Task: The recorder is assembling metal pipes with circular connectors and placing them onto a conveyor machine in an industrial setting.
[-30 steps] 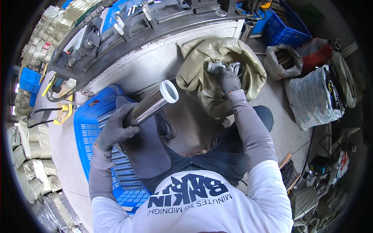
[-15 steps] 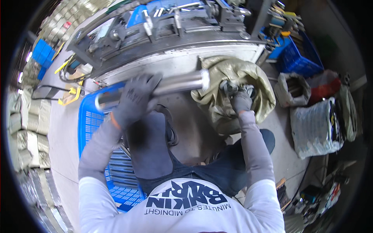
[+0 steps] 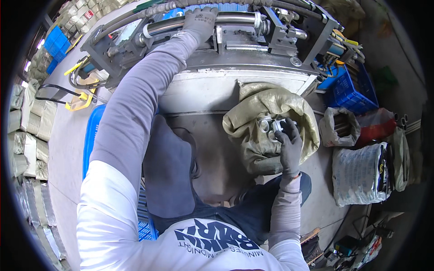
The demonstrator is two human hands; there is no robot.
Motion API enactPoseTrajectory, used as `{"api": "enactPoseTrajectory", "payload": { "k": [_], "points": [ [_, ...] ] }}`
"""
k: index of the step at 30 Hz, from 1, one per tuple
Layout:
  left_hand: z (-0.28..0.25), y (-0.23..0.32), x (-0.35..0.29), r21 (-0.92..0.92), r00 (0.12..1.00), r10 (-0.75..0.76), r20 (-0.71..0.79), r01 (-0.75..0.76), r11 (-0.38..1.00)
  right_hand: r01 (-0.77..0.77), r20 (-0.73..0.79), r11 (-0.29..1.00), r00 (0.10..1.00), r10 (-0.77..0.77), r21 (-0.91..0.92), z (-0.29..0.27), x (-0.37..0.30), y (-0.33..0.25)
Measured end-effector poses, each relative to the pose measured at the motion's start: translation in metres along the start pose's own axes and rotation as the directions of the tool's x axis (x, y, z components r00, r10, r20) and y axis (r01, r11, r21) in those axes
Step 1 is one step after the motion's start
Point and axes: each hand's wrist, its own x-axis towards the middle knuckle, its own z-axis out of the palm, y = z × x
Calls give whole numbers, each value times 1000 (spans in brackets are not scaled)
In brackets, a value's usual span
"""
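Observation:
A shiny metal tube [image 3: 235, 18] lies across the bench machine [image 3: 282, 36], with a pale ring at each end. My left hand [image 3: 200, 23], in a grey glove, reaches far forward and is closed over the middle of the tube. Over the open woven sack [image 3: 237, 119], my gloved right hand [image 3: 290, 147] has thumb and fingers closed on a white ring-shaped fitting [image 3: 277, 126]. Beside those fingertips in the sack are several similar ring fittings [image 3: 263, 124]; the right fingers partly hide them.
A blue basket [image 3: 92, 131] stands by my left leg, mostly behind my left arm, with metal tubes in it. To the right are a blue crate [image 3: 350, 92], a white bag [image 3: 339, 128] and a wrapped bundle [image 3: 359, 174]. A yellow-based pedal [image 3: 83, 99] sits at the left.
My left hand has carried the tube from above the basket forward onto the machine. The right hand stays at the sack, its fingers now on a ring fitting.

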Motion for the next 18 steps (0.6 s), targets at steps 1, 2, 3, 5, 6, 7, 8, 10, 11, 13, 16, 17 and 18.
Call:
{"api": "enactPoseTrajectory", "payload": {
  "k": [1, 2, 3, 5, 6, 7, 8, 10, 11, 13, 16, 17, 18],
  "points": [
    [12, -4, 6, 1, 1000, 2, 2, -2, 1000, 13, 32, 1000, 999, -14, 28, 4, 0, -6],
    [24, -11, 9, -48, 1000, -4, 12, 4, 999, 25, 66, 998, 997, -28, 58, 5, 2, -7],
    [33, -14, 11, -103, 1000, -5, 23, 7, 995, 20, 61, 998, 998, -24, 57, 3, 4, -4],
    [48, -20, 9, -100, 997, 24, 69, -17, 995, -62, 187, 998, 981, 54, 34, 2, 8, 2],
    [53, -17, 6, -21, 998, 52, 34, -51, 998, -65, 185, 997, 981, 58, 31, 1, 10, 3],
    [45, -12, -2, 58, 997, 81, 0, -81, 995, -70, 188, 997, 980, 65, 17, 0, 10, 2],
    [34, -9, -7, 80, 994, 112, 17, -113, 990, -74, 194, 997, 978, 72, 3, -1, 10, 2],
    [20, -7, -43, -12, 988, 123, -90, -125, 992, -30, 199, 1000, 980, 29, 1, 0, 11, 4],
    [13, -7, -64, -104, 971, 130, -199, -153, 983, -29, 205, 1000, 978, 29, 0, 2, 10, 2],
    [-9, -11, -129, -351, 922, 178, -343, -302, 886, -118, 166, 986, 981, 97, 121, 3, 5, -2],
    [-32, -45, -238, -550, 972, 25, -235, -154, 821, -130, 231, 968, 970, 79, 213, -1, 4, 10],
    [-30, -62, -277, -565, 985, -62, -158, -39, 824, -145, 262, 952, 962, 72, 270, 0, 1, 10],
    [-28, -76, -314, -602, 983, -165, -74, 88, 793, -127, 261, 955, 964, 55, 268, 3, -4, 5]
  ]
}}
